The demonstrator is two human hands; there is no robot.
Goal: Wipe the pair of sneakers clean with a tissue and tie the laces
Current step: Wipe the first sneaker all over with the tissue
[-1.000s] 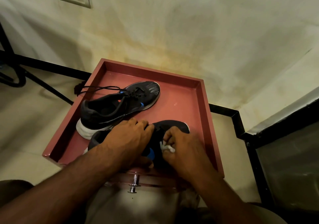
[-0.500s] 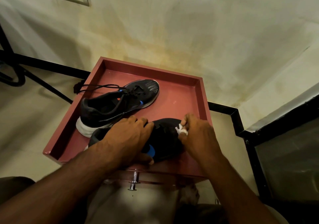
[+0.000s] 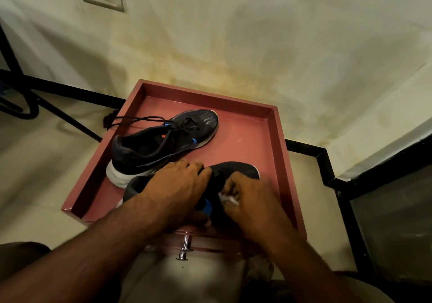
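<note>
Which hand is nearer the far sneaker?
Left. The left hand grips the near sneaker right beside the far sneaker; the right hand, pinching the tissue, is farther off, toward the tray's right wall.

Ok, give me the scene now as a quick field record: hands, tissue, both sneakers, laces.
left hand: grips near sneaker, steadying it
right hand: pinches tissue against near sneaker's side
far sneaker: on its side in tray, untouched
far laces: untied, trailing over tray's left rim
near laces: hidden under the hands
</note>
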